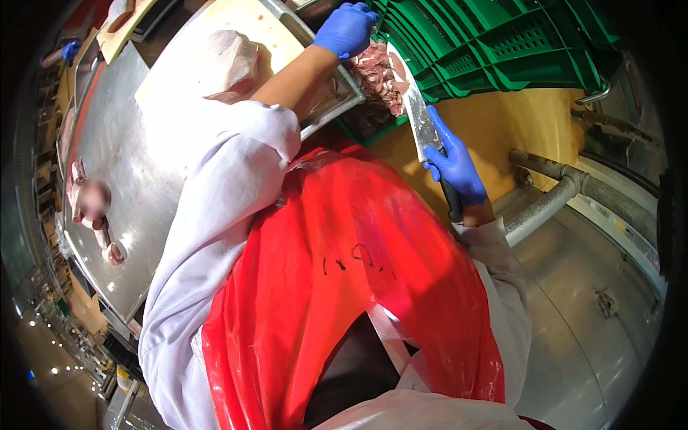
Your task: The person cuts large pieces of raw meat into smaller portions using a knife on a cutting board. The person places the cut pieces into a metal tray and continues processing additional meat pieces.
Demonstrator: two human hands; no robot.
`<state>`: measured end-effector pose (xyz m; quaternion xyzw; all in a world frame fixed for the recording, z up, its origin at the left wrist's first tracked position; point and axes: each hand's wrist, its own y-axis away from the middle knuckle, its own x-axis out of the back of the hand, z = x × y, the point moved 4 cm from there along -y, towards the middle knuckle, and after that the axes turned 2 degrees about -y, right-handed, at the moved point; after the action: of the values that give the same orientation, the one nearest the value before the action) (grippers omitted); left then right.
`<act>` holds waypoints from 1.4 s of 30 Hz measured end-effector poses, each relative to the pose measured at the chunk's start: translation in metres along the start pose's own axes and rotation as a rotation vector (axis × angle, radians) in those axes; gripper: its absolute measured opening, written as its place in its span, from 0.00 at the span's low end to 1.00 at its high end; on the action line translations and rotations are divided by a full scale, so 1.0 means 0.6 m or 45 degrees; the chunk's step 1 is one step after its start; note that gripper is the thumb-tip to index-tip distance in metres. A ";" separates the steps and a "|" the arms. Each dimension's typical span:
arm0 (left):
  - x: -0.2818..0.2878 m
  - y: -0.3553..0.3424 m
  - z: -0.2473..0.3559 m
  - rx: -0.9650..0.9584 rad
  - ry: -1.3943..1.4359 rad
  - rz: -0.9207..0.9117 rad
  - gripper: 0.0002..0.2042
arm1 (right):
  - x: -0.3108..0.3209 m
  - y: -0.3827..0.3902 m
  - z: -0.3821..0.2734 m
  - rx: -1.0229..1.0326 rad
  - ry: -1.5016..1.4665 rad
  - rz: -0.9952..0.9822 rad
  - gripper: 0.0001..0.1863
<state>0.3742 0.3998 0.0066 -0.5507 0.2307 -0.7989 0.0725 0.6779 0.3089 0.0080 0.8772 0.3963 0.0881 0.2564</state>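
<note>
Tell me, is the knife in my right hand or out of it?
In: the right hand grips the knife by its black handle.

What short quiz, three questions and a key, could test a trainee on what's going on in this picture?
1. Which hand holds the knife?
2. True or false: the apron is red.
3. Fill in the gap: the large pale lump of meat lies on a ____.

Key:
1. The right hand.
2. True.
3. Pale board.
</note>
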 end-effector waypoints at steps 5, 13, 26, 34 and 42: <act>-0.002 0.047 0.088 -0.286 0.032 -0.088 0.21 | 0.015 -0.008 0.002 -0.032 -0.058 0.006 0.40; -0.032 0.110 0.101 -0.294 -0.107 -0.381 0.32 | 0.023 -0.033 -0.015 0.007 -0.066 -0.022 0.39; 0.042 0.120 0.079 0.019 -0.191 -0.059 0.36 | 0.094 0.045 -0.006 0.095 0.026 0.122 0.41; 0.305 0.356 -0.140 0.752 0.481 0.947 0.21 | -0.094 -0.102 -0.069 0.457 -0.112 0.148 0.28; 0.209 0.357 -0.228 1.228 1.602 0.800 0.40 | -0.409 -0.304 -0.180 0.665 -0.520 -0.007 0.16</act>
<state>0.1714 0.2037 -0.0226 0.1763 0.0046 -0.9099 0.3756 0.3561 0.2693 0.0174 0.9117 0.3484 -0.1947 0.0971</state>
